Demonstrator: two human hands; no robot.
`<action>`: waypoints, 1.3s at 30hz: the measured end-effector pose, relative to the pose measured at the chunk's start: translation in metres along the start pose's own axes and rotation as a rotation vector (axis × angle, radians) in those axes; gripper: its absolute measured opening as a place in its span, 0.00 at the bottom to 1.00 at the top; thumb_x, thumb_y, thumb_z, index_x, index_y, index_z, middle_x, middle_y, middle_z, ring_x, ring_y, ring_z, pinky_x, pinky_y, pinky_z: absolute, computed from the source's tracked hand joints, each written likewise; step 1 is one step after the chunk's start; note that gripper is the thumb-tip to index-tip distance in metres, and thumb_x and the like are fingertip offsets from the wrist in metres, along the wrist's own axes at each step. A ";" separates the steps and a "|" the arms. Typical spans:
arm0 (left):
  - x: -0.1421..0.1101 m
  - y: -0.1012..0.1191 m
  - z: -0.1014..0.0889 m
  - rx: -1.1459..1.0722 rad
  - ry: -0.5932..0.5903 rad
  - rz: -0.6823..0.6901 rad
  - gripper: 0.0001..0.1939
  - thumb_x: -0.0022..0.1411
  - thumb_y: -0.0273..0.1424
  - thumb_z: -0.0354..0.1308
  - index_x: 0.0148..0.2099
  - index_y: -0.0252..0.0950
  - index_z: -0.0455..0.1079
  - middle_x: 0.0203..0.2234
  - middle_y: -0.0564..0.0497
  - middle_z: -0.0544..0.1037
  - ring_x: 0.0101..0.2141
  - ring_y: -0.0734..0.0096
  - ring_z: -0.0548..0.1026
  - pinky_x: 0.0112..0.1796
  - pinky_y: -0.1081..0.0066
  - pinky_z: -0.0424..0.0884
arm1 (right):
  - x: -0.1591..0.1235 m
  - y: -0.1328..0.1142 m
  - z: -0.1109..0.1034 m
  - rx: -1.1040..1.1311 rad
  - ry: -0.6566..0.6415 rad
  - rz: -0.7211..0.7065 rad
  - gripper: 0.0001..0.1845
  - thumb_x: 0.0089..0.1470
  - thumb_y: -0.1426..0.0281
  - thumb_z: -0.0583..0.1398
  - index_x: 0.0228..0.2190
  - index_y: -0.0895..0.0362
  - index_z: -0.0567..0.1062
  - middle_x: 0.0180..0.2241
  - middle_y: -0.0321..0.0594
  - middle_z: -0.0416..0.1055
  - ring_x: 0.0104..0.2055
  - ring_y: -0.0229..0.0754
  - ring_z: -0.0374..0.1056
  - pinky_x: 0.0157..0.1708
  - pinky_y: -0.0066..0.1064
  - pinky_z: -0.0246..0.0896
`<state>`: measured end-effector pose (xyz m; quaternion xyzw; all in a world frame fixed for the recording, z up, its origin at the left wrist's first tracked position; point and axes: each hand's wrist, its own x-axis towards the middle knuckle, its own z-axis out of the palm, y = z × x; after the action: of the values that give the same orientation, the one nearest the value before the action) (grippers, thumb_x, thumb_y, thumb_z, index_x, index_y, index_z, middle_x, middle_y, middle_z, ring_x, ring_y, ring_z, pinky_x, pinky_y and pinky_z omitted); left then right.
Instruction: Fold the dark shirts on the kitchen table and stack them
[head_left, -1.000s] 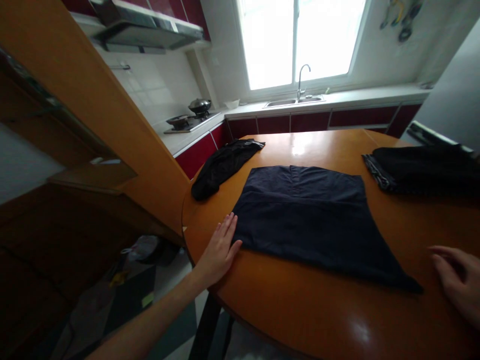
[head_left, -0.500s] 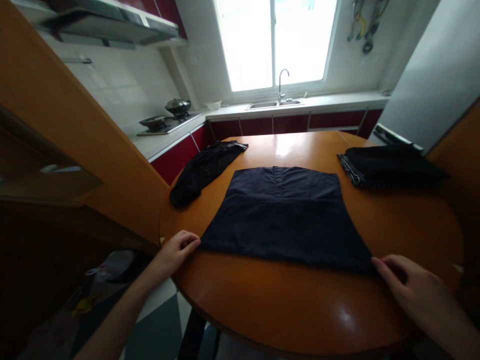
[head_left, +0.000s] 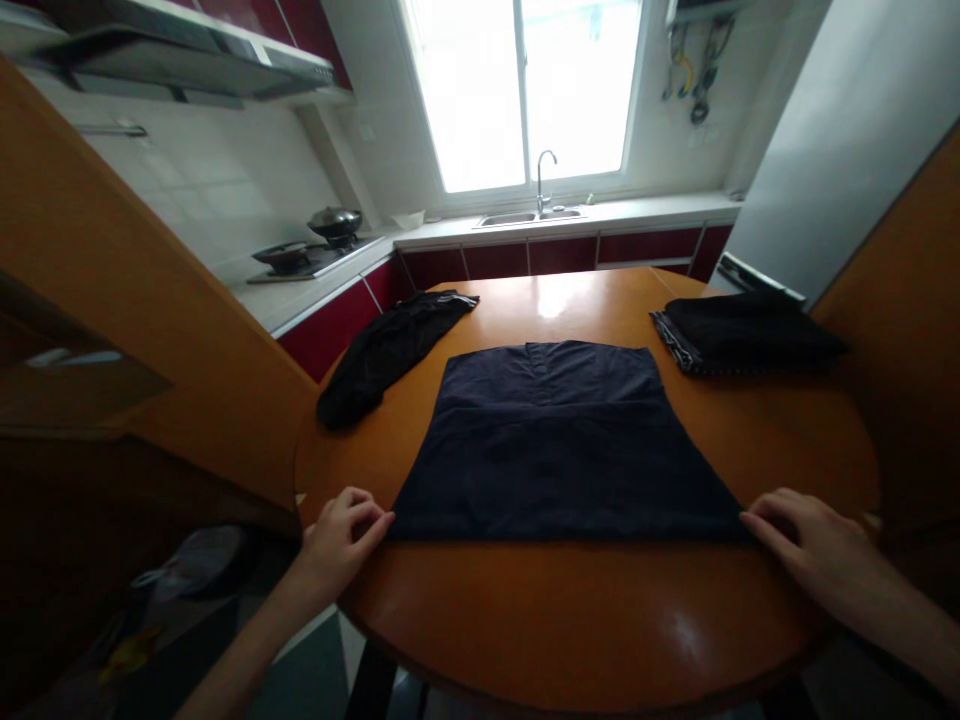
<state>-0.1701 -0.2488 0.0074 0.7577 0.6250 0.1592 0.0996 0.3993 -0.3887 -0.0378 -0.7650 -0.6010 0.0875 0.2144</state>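
Observation:
A dark navy folded garment (head_left: 559, 460) lies flat on the wooden table (head_left: 570, 620), narrower at its far edge and wider at the near one. Its near edge runs straight between my two hands. At the near left corner, my left hand (head_left: 341, 540) pinches the cloth between thumb and fingers. My right hand (head_left: 806, 540) pinches the near right corner in the same way. A short placket or seam shows at the middle of the far edge; the exact kind of garment is hard to make out.
A loose black garment (head_left: 390, 355) lies at the table's left. Folded black clothes (head_left: 750, 335) are stacked at the right. Behind the table run a counter with a sink (head_left: 532, 217) and a stove with a wok (head_left: 334, 222). A wooden partition (head_left: 187, 330) stands at left.
My left hand went from lying flat on the garment to pinching its near left corner. My right hand moved in and took the right corner. The near edge is now straighter and level.

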 end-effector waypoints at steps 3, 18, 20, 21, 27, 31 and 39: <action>-0.006 -0.001 0.003 0.115 0.056 -0.037 0.20 0.58 0.49 0.51 0.27 0.41 0.73 0.37 0.48 0.74 0.42 0.56 0.73 0.40 0.64 0.67 | 0.001 0.001 -0.001 -0.061 -0.012 0.010 0.17 0.54 0.55 0.54 0.25 0.50 0.76 0.31 0.42 0.76 0.36 0.52 0.72 0.35 0.43 0.62; -0.006 0.081 0.031 0.246 -0.132 0.622 0.34 0.73 0.43 0.48 0.75 0.45 0.42 0.71 0.46 0.50 0.69 0.53 0.50 0.65 0.47 0.50 | 0.003 -0.126 0.031 -0.057 -0.052 -0.622 0.36 0.65 0.62 0.55 0.70 0.48 0.50 0.71 0.43 0.47 0.72 0.53 0.45 0.67 0.54 0.47; -0.011 0.077 0.035 0.254 -0.135 0.622 0.36 0.73 0.44 0.49 0.75 0.45 0.40 0.71 0.46 0.48 0.70 0.52 0.49 0.65 0.46 0.50 | -0.001 -0.123 0.037 -0.075 -0.103 -0.625 0.38 0.64 0.61 0.56 0.70 0.49 0.48 0.71 0.45 0.45 0.72 0.53 0.44 0.67 0.56 0.45; -0.012 0.076 0.035 0.245 -0.144 0.619 0.36 0.73 0.43 0.49 0.75 0.45 0.39 0.72 0.46 0.48 0.70 0.52 0.48 0.65 0.46 0.50 | -0.002 -0.120 0.038 -0.071 -0.121 -0.614 0.38 0.64 0.61 0.56 0.70 0.50 0.49 0.71 0.45 0.45 0.72 0.53 0.43 0.68 0.56 0.45; 0.049 0.082 0.004 0.066 -0.229 0.539 0.32 0.72 0.45 0.48 0.73 0.40 0.51 0.68 0.45 0.59 0.67 0.55 0.57 0.65 0.51 0.52 | 0.040 -0.114 0.008 0.137 -0.079 -0.473 0.29 0.66 0.59 0.53 0.65 0.53 0.63 0.67 0.47 0.57 0.69 0.52 0.53 0.66 0.51 0.53; 0.162 0.082 -0.005 0.001 -0.112 0.499 0.31 0.68 0.46 0.51 0.66 0.32 0.64 0.62 0.40 0.68 0.62 0.54 0.66 0.63 0.58 0.57 | 0.130 -0.109 -0.014 0.160 0.078 -0.400 0.25 0.62 0.63 0.58 0.57 0.60 0.72 0.59 0.53 0.69 0.62 0.54 0.64 0.64 0.47 0.56; 0.313 0.079 0.014 0.044 -0.243 0.281 0.33 0.50 0.50 0.68 0.51 0.31 0.74 0.51 0.37 0.77 0.53 0.50 0.73 0.53 0.67 0.66 | 0.289 -0.102 -0.007 -0.101 -0.165 -0.220 0.22 0.59 0.68 0.62 0.52 0.68 0.76 0.56 0.59 0.71 0.60 0.56 0.65 0.61 0.38 0.56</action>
<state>-0.0398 0.0428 0.0592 0.8532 0.4996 0.0650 0.1347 0.3877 -0.0947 0.0487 -0.6945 -0.7004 0.0957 0.1338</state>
